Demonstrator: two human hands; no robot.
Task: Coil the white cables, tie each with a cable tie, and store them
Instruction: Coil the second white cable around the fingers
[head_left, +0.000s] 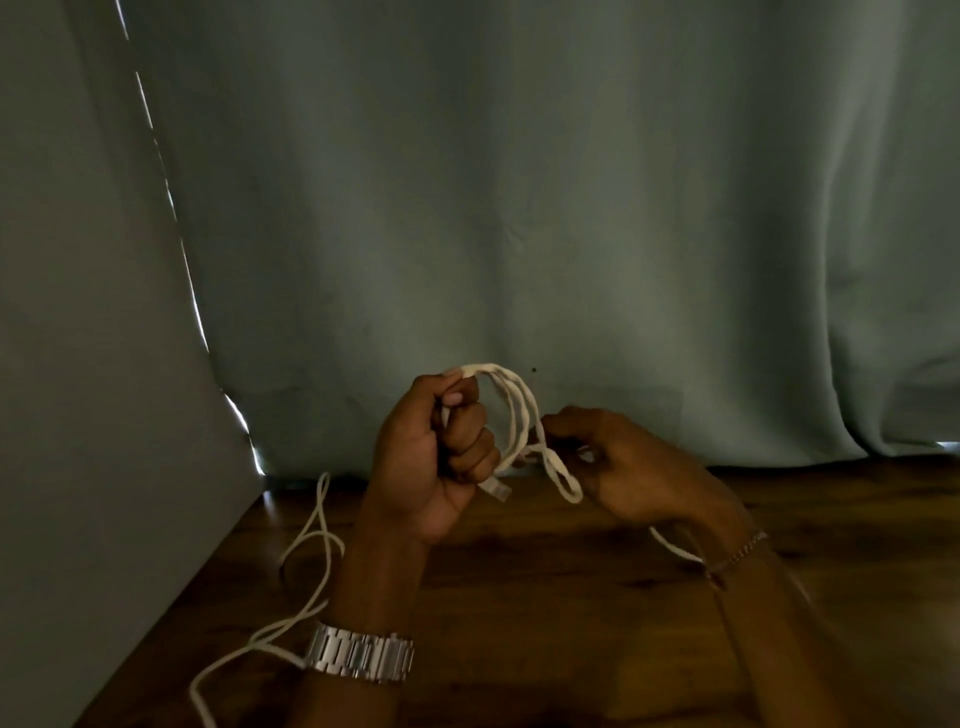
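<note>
A white cable (511, 410) is gathered into several loops held up above the wooden table (545, 597). My left hand (436, 457) grips the loops in a fist, and a plug end pokes out below its fingers. My right hand (634, 467) pinches a small loop of the same cable just right of the coil. A strand runs on under my right wrist. Another length of white cable (311, 561) lies loose on the table at the left, trailing toward the near edge.
A grey-green curtain (519, 208) hangs right behind the table. A pale wall (78, 415) borders the table's left side. I wear a metal watch (361, 657) on the left wrist and a thin bracelet (737, 556) on the right.
</note>
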